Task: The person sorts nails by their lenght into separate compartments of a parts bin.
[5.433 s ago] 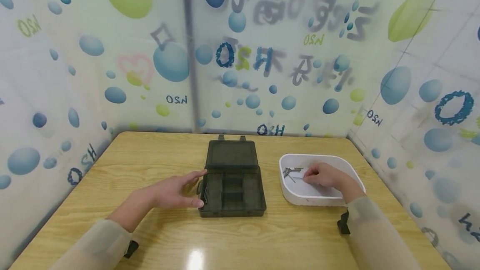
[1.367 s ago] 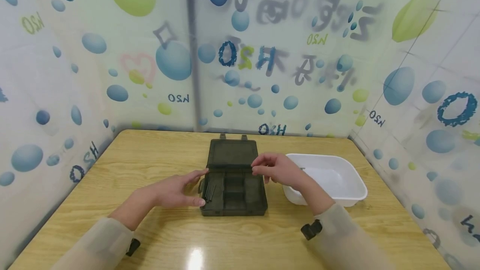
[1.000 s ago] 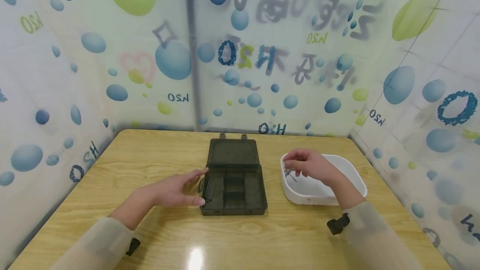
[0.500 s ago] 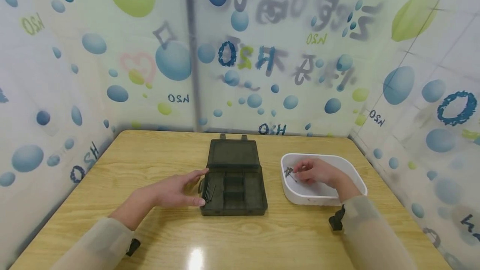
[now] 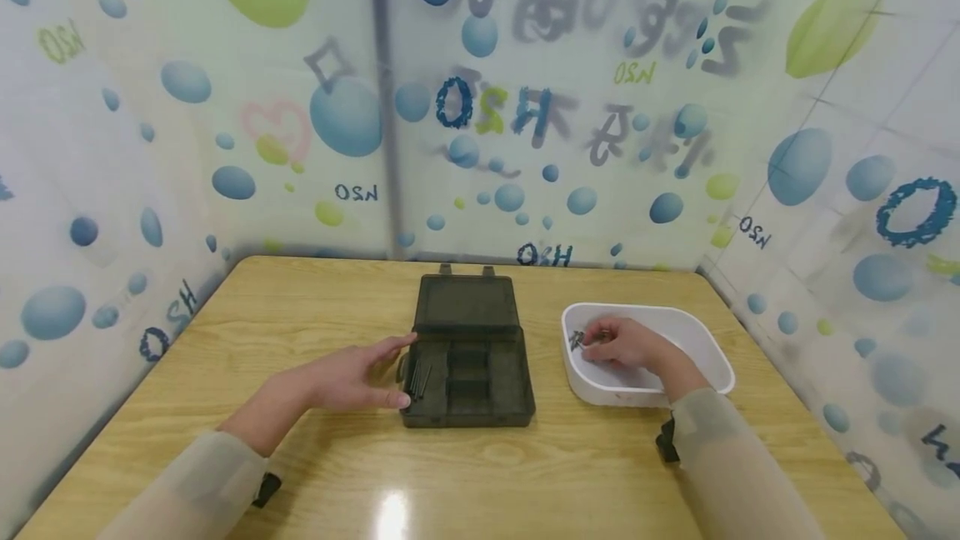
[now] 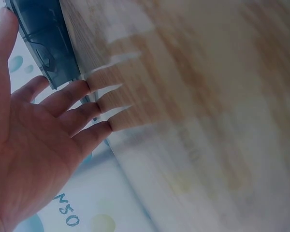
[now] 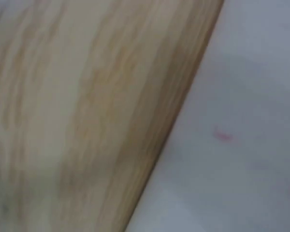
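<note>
A dark, see-through plastic box [image 5: 508, 377] lies with its lid [image 5: 465, 302] folded back on the table. Several slim, nail-like metal pieces [image 5: 420, 382] lie in its long left compartment. My left hand [image 5: 341, 377] has its thumb and forefinger spread along the box's left edge, thumb tip at the near corner. In the left wrist view the same hand [image 6: 38, 130] shows its palm, other fingers stretched out. My right hand [image 5: 626, 346] reaches into a white bin [image 5: 637, 397], bent fingertips at a small pile of metal pieces [image 5: 576, 340]; I cannot tell whether it pinches one.
The wooden table [image 5: 315, 307] carries the box in the middle and the bin to its right. Patterned curtain walls [image 5: 480, 215] stand behind and at both sides. The right wrist view shows mostly blurred wood grain [image 7: 87, 106] and a whitish surface [image 7: 232, 159].
My right hand has gone from the bin to over the box and back into the bin. More metal pieces lie in the left compartment than in the earliest frame. The left hand stays at the box.
</note>
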